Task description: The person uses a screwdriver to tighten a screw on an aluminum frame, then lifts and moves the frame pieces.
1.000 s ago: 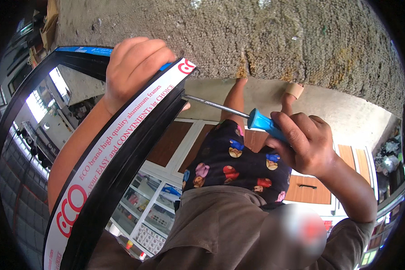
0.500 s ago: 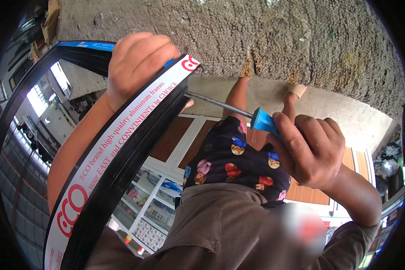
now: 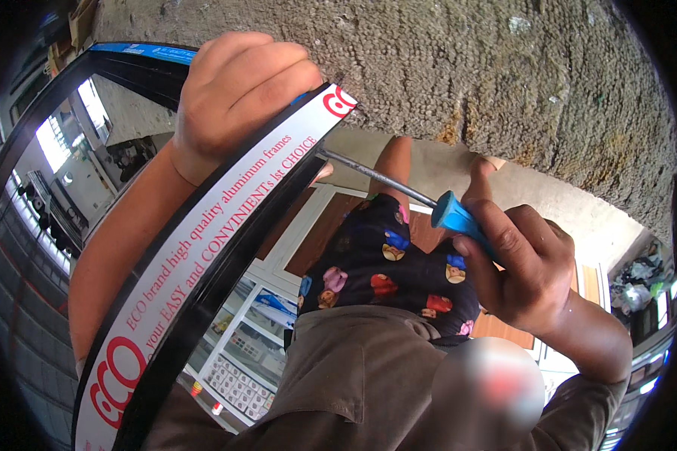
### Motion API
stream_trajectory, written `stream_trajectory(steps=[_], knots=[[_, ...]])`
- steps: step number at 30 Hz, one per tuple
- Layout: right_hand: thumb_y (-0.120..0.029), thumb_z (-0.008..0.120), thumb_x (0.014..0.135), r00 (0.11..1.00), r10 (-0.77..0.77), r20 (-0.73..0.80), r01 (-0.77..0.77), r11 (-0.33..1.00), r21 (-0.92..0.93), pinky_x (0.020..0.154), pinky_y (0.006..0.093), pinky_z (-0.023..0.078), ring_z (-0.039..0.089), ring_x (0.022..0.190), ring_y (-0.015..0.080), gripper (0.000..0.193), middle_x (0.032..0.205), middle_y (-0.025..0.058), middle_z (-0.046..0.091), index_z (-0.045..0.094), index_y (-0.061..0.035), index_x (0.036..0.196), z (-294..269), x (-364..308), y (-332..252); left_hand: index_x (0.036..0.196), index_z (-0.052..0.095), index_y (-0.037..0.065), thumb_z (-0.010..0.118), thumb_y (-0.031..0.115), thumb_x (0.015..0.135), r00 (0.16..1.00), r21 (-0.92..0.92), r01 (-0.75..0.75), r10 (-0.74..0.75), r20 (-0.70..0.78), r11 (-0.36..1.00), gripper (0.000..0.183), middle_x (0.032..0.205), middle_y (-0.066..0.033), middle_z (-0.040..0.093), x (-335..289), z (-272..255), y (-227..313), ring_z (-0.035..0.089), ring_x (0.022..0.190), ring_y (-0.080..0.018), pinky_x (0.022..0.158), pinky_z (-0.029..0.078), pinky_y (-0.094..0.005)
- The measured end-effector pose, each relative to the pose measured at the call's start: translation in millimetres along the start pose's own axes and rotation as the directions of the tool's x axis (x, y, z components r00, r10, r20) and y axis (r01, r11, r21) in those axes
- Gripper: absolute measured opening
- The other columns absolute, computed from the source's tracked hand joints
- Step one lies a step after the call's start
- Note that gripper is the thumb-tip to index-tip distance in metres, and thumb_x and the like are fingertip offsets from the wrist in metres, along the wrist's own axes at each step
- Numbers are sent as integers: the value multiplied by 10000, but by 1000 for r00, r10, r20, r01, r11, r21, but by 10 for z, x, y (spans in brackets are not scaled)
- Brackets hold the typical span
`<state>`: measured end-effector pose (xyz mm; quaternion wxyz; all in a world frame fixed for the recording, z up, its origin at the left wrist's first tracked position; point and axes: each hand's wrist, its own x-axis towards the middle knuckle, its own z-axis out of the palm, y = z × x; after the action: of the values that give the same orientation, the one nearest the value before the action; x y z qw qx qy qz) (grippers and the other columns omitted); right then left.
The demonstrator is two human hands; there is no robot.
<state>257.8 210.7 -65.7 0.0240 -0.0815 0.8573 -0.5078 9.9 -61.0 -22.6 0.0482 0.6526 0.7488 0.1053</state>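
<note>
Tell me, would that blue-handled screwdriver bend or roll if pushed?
The blue-handled screwdriver probably wouldn't bend easily: its shaft looks like straight metal. Set down, it might roll, since the handle looks rounded.

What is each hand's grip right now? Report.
Left hand: closed on the black frame.
Right hand: closed, holding the blue-handled screwdriver.

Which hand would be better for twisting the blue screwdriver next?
Probably the right hand: it grips the blue handle, and the metal shaft reaches the black frame. The left hand looks busy holding that frame.
</note>
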Motion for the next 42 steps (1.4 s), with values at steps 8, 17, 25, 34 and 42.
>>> stream_trajectory(steps=[8, 17, 25, 34, 42], knots=[[-164, 793, 985, 841, 427, 331, -541, 676, 500, 636, 329, 532, 711, 640, 253, 292, 747, 182, 692, 743, 58, 1169, -66, 70, -124, 1061, 735, 45, 846, 562, 790, 1000, -30, -15, 14, -21, 999, 594, 1058, -99, 728, -31, 41, -6, 699, 926, -325, 822, 539, -421], [-122, 773, 988, 888, 424, 178, -454, 750, 481, 680, 344, 548, 728, 700, 252, 272, 809, 181, 734, 741, 70, 1177, -160, -129, -252, 993, 708, -28, 906, 621, 699, 999, -39, -41, 41, -17, 998, 739, 961, -166, 702, 89, 21, 137, 703, 867, -377, 824, 570, -483], [-111, 804, 951, 882, 469, -43, -388, 777, 496, 701, 379, 564, 719, 666, 334, 236, 831, 170, 756, 755, 26, 1137, -204, -304, -247, 1096, 747, 34, 952, 483, 677, 997, -148, 78, -74, 28, 986, 647, 1030, -127, 705, 189, -53, 312, 698, 964, -345, 902, 554, -443], [-144, 797, 965, 859, 509, 46, -454, 719, 525, 717, 371, 558, 726, 700, 304, 257, 840, 151, 758, 760, 19, 1160, -103, -317, -144, 1085, 789, 84, 951, 476, 662, 990, -110, 120, -110, 92, 987, 599, 989, -83, 683, 281, -61, 380, 686, 940, -313, 882, 545, -417], [-148, 802, 963, 873, 488, 12, -431, 759, 488, 717, 377, 567, 742, 716, 300, 262, 858, 165, 766, 763, 20, 1161, -59, -353, -121, 1080, 789, 89, 948, 473, 647, 989, -114, 122, -111, 97, 986, 601, 993, -74, 679, 291, -38, 381, 684, 944, -306, 882, 543, -411]])
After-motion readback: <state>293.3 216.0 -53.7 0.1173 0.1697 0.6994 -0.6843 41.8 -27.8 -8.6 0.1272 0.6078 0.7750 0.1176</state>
